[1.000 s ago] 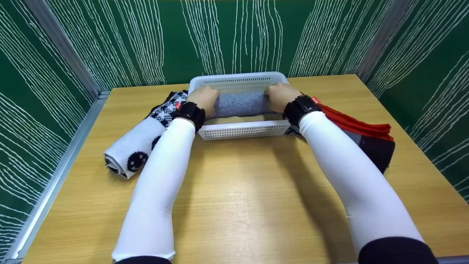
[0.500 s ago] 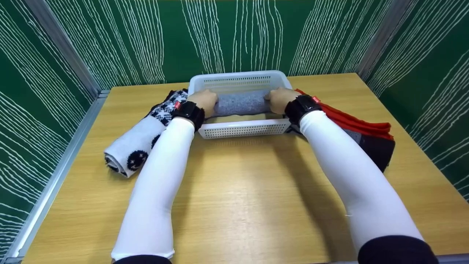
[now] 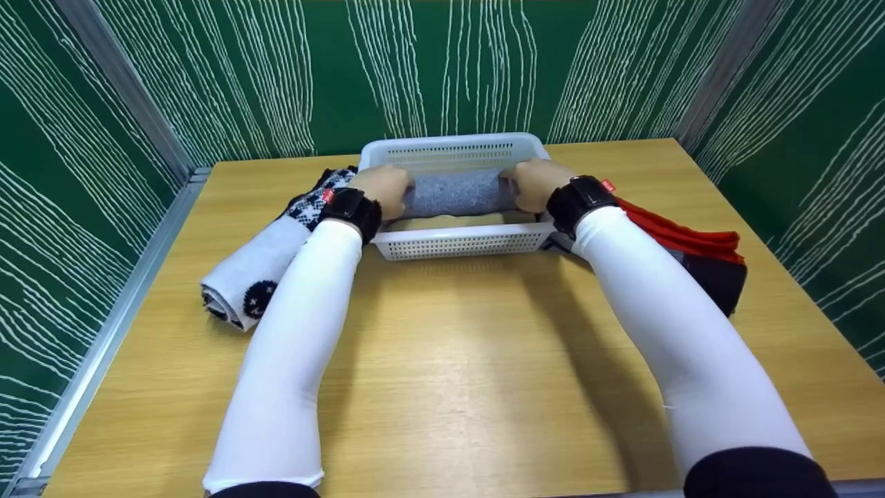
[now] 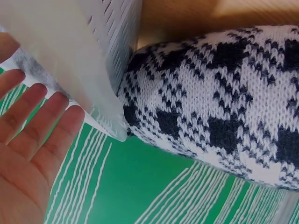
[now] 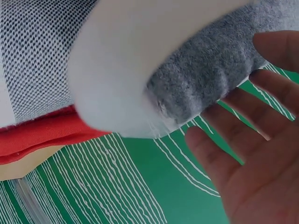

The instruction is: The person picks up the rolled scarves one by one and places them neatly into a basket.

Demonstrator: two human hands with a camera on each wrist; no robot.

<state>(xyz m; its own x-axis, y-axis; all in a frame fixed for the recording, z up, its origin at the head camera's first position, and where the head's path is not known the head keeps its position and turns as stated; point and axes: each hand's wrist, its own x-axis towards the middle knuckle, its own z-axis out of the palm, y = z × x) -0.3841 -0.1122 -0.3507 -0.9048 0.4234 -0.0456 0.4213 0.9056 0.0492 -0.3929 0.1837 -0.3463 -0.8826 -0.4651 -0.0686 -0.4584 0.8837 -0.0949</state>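
Observation:
A grey rolled knit cloth (image 3: 460, 194) lies across the inside of a white perforated plastic basket (image 3: 463, 247) at the back of the table. My left hand (image 3: 384, 187) is at the roll's left end, over the basket's side. In the left wrist view its fingers (image 4: 58, 122) are extended beside the basket wall. At the roll's right end is my right hand (image 3: 536, 181). The right wrist view shows its fingers (image 5: 233, 119) nearly straight and the thumb apart, right by the grey fabric. Part of the roll's ends is hidden behind the hands in the head view.
Left of the basket lies a rolled black-and-white patterned knit (image 3: 259, 259), touching the basket wall in the left wrist view. To its right lies a folded red, grey and black knit (image 3: 691, 238), partly under the right forearm. Green panels (image 3: 477, 69) enclose the wooden table (image 3: 449, 360).
Both wrists have shifted slightly outward, the right one more. The right hand has lifted a little at the roll's end. The grey roll and the basket stay in place.

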